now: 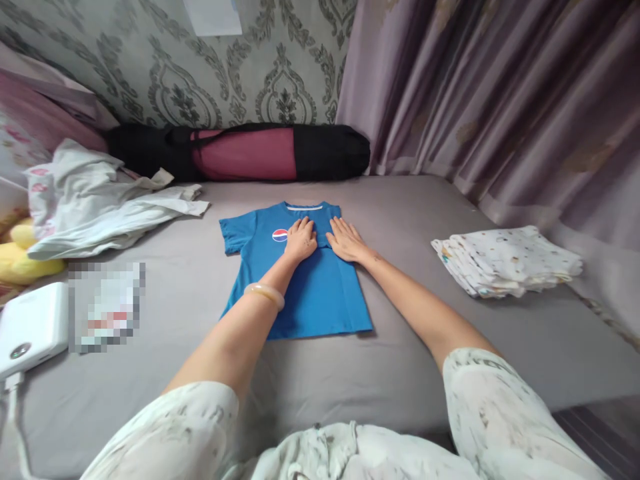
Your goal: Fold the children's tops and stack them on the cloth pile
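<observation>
Blue T-shirt: left hand rests on chest, fingers close together; right hand touches folded side, fingers extended, slightly apart.

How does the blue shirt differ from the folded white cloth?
The shirt is blue with a round logo; the cloth is white and printed. The shirt lies spread, one side folded in; the cloth is a layered pile. The left hand and right hand touch the shirt, not the cloth. Shirt and cloth both lie on the grey sheet.
</observation>
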Motion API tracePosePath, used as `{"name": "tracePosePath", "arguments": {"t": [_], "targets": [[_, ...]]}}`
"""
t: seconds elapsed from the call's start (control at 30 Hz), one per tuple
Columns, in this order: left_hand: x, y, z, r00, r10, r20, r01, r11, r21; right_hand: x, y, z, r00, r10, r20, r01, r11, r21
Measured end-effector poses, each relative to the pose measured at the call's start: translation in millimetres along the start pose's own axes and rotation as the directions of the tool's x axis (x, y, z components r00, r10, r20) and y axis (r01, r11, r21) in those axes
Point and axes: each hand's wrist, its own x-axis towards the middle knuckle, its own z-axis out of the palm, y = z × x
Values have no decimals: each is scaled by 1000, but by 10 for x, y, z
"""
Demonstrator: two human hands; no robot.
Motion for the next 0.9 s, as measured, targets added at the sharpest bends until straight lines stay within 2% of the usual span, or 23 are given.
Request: {"name": "tracePosePath", "arguments": {"t": [0.2, 0.53, 0.77, 0.9], "targets": [[8, -5, -20, 999, 0, 38, -3, 998, 68, -613, -154, 22, 999, -20, 40, 21, 1000, -20], [-27, 62, -64, 998, -30, 60, 28, 999, 39, -1509, -369, 30, 995, -36, 93, 35, 999, 14], [-43, 45, -60, 998, -8, 61, 6, 999, 36, -2016, -543, -2, 994, -7, 105, 11, 999, -40], [-22, 11, -17, 1000, 2, 32, -3, 1000, 15, -2149, -667, -91, 999, -21, 37, 27, 987, -157]]}}
